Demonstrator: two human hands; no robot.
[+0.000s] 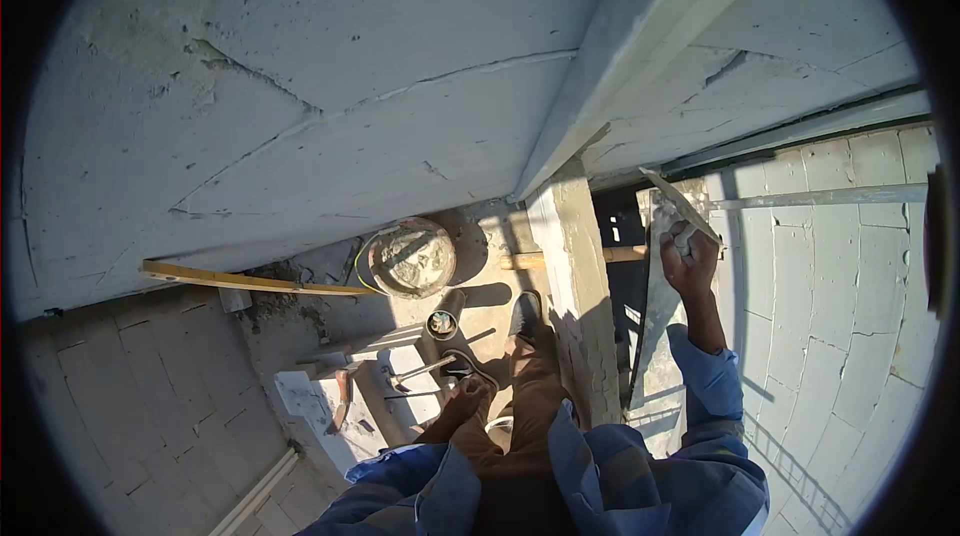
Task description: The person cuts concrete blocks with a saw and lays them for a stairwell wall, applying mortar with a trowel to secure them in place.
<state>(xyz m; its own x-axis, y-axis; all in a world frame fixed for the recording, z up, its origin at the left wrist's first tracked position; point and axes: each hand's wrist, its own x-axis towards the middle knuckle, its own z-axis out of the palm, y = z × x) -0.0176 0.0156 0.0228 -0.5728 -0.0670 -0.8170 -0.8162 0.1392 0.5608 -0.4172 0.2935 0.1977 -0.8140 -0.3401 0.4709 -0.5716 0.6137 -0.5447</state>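
My right grip (690, 258) is wrapped round what looks like a flat trowel (682, 204), raised off to my right, while my left grip (465, 402) is down by my left leg (484, 438), can't make out if it's curled on anything. Bucket (440, 236) of wet-looking mix (415, 261) sits ahead, hammer (425, 370) on the white blocks (425, 408)

The sole view looked from the wearer's head, facing forward and steeply down. The shirt (640, 486) lay nearest the lens, the trousers (530, 386) next, the floor (490, 328) farther off. Dark rounded edges framed the wide picture, a wall (400, 16) filled its far side, and it took in both left hand (466, 400) and right hand (688, 256).
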